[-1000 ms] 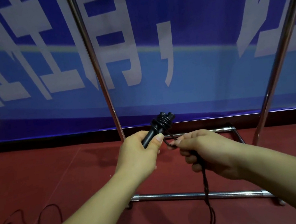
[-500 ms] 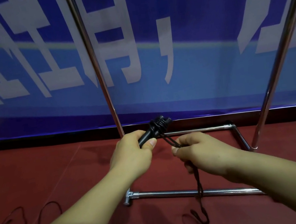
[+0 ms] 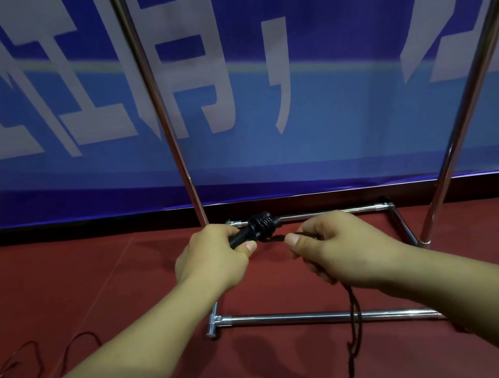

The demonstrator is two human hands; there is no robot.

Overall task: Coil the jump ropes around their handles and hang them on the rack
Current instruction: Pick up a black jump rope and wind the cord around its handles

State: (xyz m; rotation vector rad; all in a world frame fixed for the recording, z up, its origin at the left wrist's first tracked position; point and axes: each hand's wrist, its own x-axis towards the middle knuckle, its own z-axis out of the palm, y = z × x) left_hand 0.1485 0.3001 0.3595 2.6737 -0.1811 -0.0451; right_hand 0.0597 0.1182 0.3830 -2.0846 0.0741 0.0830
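The left hand [image 3: 216,256] is curled round the black jump-rope handles [image 3: 255,231], which have several turns of rope wound at their far end. The right hand [image 3: 337,248] pinches the rope [image 3: 352,318] just beside them; the slack hangs below. Both are held low over the chrome rack [image 3: 322,317] base on red carpet [image 3: 65,292]. Another rope [image 3: 27,364] lies far left. Behind hangs a blue banner [image 3: 334,50] with large white characters, cropped and unreadable

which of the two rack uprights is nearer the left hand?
The left upright: its foot comes down just behind the left hand. The right upright stands out beyond the right hand.
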